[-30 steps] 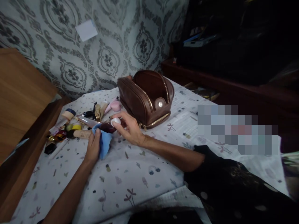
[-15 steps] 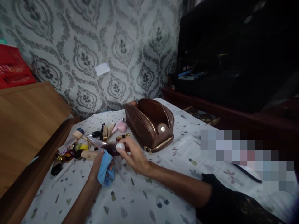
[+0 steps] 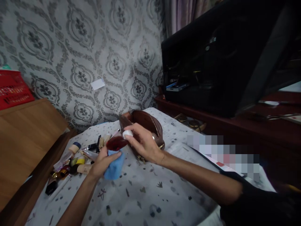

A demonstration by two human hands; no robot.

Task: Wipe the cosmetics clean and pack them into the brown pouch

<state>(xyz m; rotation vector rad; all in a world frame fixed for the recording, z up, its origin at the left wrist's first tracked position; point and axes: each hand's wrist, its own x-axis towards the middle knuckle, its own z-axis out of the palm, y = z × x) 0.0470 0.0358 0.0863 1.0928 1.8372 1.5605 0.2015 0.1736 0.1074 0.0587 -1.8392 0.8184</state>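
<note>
My right hand [image 3: 144, 141] is closed round the white cap of a dark red bottle [image 3: 116, 143], which is tilted above the bed-like patterned surface. My left hand [image 3: 102, 161] pinches a blue cloth [image 3: 114, 165] just below the bottle, its fingertips close to or touching the bottle's lower end. Behind my right hand stands an open brown toiletry bag [image 3: 143, 117], partly hidden by that hand. To the left lie several cosmetics: a jar with a dark blue lid [image 3: 74, 147], a beige tube [image 3: 84, 169], and a yellow-ringed item [image 3: 80, 160].
A patterned white cloth [image 3: 141, 194] covers the surface. On the left a wooden panel [image 3: 30, 131] rises beside it, with a red bag [image 3: 14, 89] on top. A large black screen [image 3: 207, 69] stands on a dark red cabinet [image 3: 223, 127] at right.
Both hands have lifted the bottle a little and brought it in front of the toiletry bag. The bottle and cloth remain held. The camera view has turned right and up.
</note>
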